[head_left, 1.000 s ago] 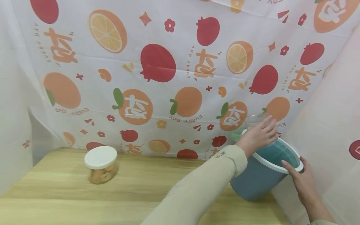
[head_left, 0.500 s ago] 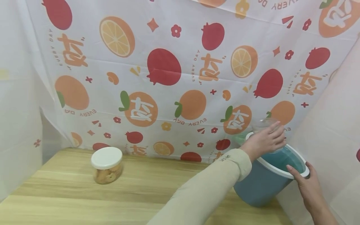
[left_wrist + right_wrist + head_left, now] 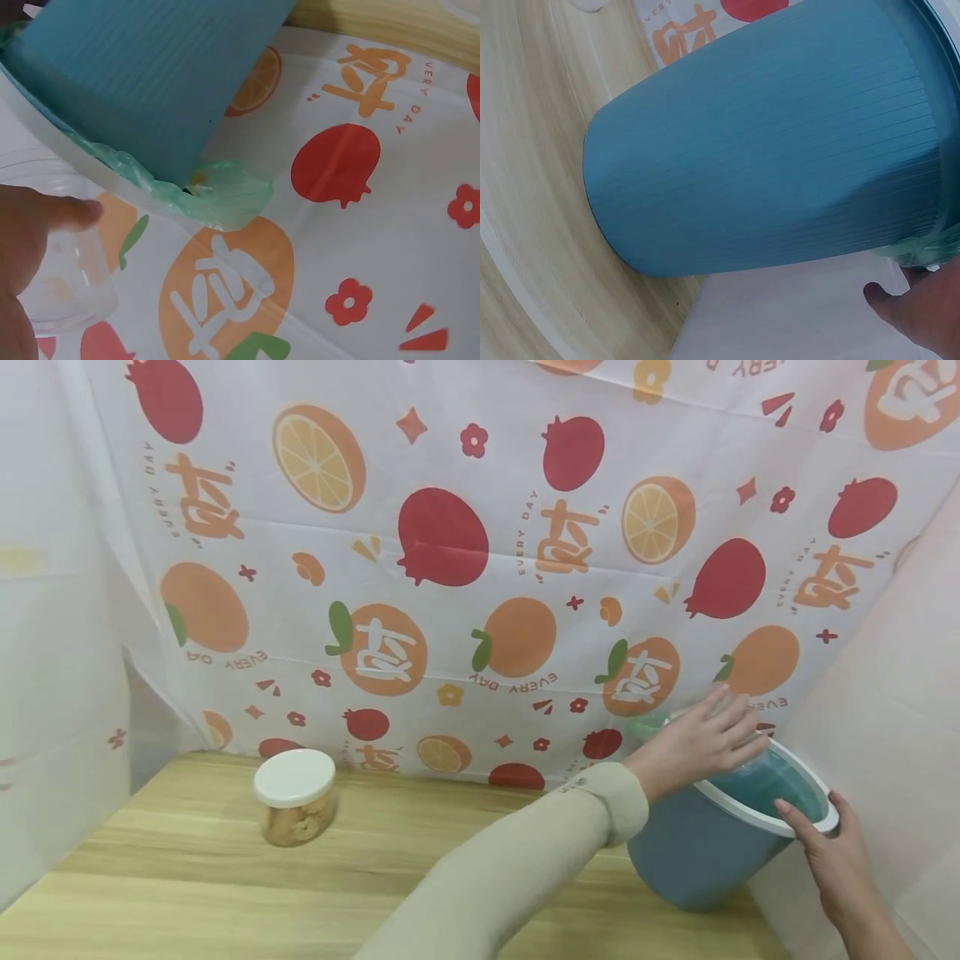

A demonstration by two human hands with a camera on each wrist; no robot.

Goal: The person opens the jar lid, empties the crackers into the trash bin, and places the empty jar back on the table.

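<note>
My left hand (image 3: 701, 739) reaches over the blue trash can (image 3: 697, 852) at the right of the table and grips a clear plastic jar (image 3: 75, 277). In the left wrist view the jar shows at the can's white rim (image 3: 90, 169), its walls see-through and its mouth without a lid. From the head view the hand hides most of it. My right hand (image 3: 840, 860) holds the can's near right rim, thumb on the inner side. A green trash bag (image 3: 225, 195) lines the can, and its edge hangs out over the rim.
A clear jar of cookies with a white lid (image 3: 295, 777) stands on the left of the wooden table (image 3: 360, 877). A fruit-printed cloth (image 3: 450, 643) hangs along the back, and a pale wall (image 3: 900, 727) rises right beside the trash can.
The clear jar's rim, earlier visible above my left hand, has sunk behind it as the jar lowers or tips. My right hand keeps its hold on the can. The head view has shifted slightly.
</note>
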